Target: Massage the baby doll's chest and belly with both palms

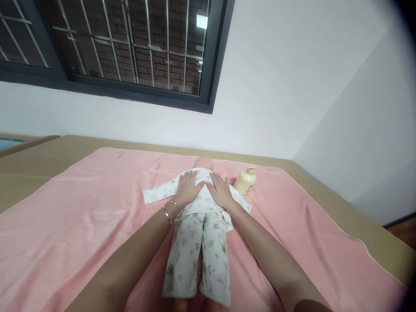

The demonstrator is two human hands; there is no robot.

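Observation:
A baby doll (203, 163) lies on a pink sheet, its head at the far end and its feet toward me. It wears a white printed top (202, 203) and matching trousers (185, 251). My left hand (188, 186) rests flat on the left side of the doll's upper body, fingers stretched out. On the right side my right hand (221, 190) lies flat in the same way, the two thumbs close together. Neither hand grips anything. A bracelet (171, 211) circles my left wrist.
A pale yellow pump bottle (246, 181) stands on the pink sheet (107, 195), just right of the doll's shoulder. The sheet covers a tan surface (87, 142) that meets a white wall (260, 86). A dark-framed barred window (130, 47) is above at the left.

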